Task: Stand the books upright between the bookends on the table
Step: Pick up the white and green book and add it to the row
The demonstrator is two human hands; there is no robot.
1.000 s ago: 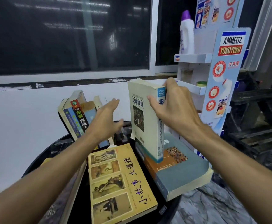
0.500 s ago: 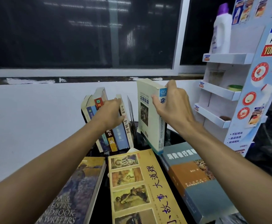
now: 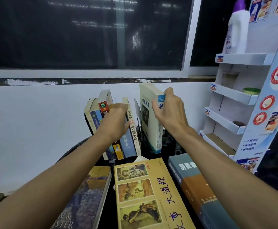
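Clasping a white book (image 3: 149,116) upright in the right grip (image 3: 169,113), thumb on the cover, fingers over the spine's top corner; lower end down at the black surface (image 3: 110,212). Just left of that grip, a thin metal bookend (image 3: 137,107), standing between the white book and a row of books (image 3: 130,142). Clasping that leaning row with the left grip (image 3: 116,119), fingers bent over the spines. Below both grips, lying flat: a yellow book (image 3: 151,195), a grey-and-orange book (image 3: 201,187), a dark painted-cover book (image 3: 88,195). Right of the right grip, a white display rack (image 3: 230,95) carrying a white bottle (image 3: 237,30).
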